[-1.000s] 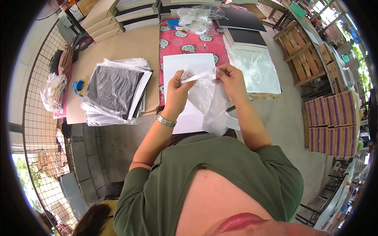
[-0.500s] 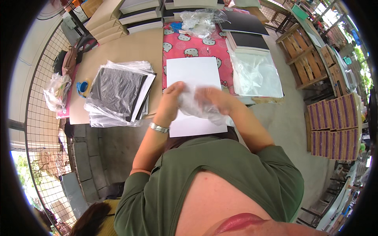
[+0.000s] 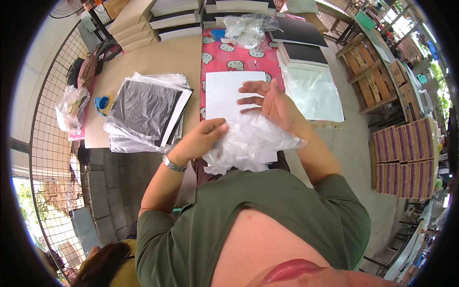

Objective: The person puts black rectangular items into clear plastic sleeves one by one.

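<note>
A crumpled clear plastic bag [image 3: 253, 143] spreads in front of my body, over the near part of a white sheet or block of paper [image 3: 222, 91]. At the bag's left edge, my left hand [image 3: 204, 136], with a metal watch on its wrist, is closed on the plastic between thumb and fingers. My right hand [image 3: 270, 103] is open above the paper, fingers spread, the bag against or just below its palm. To the left lies a stack of black-covered books in clear plastic [image 3: 148, 110], slightly fanned out.
Brown board [image 3: 177, 57] and a pink patterned cloth [image 3: 215, 55] cover the table. A blue tape roll [image 3: 101, 104] lies left. Books [image 3: 174, 19] are piled at the back; flat clear bags [image 3: 315, 95] lie right. Someone sits low at left [image 3: 112, 260]; brown cartons [image 3: 404, 158] stand right.
My hands have moved apart: the left toward me and left, the right up and slightly right with its fingers now spread. The bunched plastic has opened out and come nearer my body.
</note>
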A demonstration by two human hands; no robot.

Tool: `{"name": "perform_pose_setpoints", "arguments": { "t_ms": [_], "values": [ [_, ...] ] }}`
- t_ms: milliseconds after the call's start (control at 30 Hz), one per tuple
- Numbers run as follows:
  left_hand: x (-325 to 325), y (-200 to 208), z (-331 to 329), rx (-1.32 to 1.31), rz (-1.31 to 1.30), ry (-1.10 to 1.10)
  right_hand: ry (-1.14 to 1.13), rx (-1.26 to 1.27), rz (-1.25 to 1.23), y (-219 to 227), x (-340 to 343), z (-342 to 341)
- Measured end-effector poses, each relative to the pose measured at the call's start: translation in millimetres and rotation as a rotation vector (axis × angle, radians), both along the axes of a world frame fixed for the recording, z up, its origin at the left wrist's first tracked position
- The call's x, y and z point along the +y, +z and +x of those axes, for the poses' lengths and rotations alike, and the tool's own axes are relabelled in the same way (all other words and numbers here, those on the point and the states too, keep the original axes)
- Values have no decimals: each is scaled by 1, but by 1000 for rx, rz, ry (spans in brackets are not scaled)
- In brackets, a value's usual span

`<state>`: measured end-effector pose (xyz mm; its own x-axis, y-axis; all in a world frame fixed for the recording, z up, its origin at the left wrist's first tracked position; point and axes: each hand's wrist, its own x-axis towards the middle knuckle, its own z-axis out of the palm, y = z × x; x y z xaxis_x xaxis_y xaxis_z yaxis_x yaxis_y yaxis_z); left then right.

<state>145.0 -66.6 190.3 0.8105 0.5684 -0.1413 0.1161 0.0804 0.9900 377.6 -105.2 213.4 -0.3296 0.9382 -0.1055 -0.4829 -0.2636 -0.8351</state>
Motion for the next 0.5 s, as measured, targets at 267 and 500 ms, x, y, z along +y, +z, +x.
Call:
{"name": "perform_pose_setpoints", "arguments": {
  "t_ms": [267,500],
  "values": [
    [22,26,-43,-532,-308,411,777,-353,335,20,-30,20],
    [7,20,-61,33,24,-38,779,173,518,17,-14,55]
  ]
}}
